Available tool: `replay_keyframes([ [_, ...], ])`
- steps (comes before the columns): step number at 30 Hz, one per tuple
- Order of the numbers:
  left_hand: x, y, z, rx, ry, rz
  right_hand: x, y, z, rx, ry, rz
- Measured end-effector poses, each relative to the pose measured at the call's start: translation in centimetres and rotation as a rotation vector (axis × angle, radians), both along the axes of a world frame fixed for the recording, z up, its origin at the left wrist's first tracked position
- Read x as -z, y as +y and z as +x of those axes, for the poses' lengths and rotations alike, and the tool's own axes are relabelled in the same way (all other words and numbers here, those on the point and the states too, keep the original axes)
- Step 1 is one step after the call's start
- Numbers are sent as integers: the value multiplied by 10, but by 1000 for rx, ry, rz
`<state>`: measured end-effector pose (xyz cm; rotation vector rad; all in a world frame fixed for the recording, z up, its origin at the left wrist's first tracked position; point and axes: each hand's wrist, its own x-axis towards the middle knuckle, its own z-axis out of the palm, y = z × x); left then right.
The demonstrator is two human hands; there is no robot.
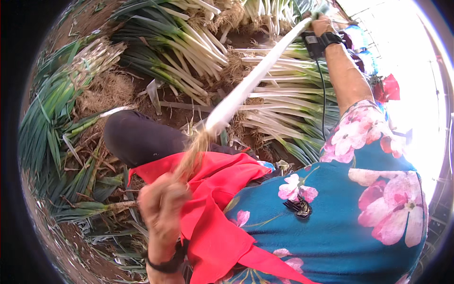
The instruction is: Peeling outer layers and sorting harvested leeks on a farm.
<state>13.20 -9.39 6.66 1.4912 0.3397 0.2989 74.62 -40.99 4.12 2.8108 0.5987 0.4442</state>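
Note:
A long white leek (248,83), slightly blurred, stretches diagonally between my two hands. Near the top right, my right hand (322,25) is closed around its green upper end. Below and to the left, over a red cloth on my lap, my left hand (164,198) grips the brown roots (193,151) at its other end. Beneath the held stalk, white-stemmed leeks (287,106) lie side by side on the soil, leaves pointing right.
Another pile of leeks (170,46) lies at the upper left, with more leeks (267,10) beyond. Leafy leeks (46,124) with matted roots (106,94) are heaped at the far left. My bent knee (142,138) is between the piles. A cable hangs from the right wrist device (314,44).

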Motion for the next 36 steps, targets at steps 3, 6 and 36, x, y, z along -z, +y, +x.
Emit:
replay_keyframes([
  [3, -9, 56, -55, -330, -150, -190, -8, -72, 9, 189, -16, -254],
  [6, -4, 126, -157, -918, 141, -242, -24, -144, 6, 303, 129, -576],
  [36, 239, 166, -294, -1295, 805, -150, 34, 625, -455, -816, 2190, 1004],
])
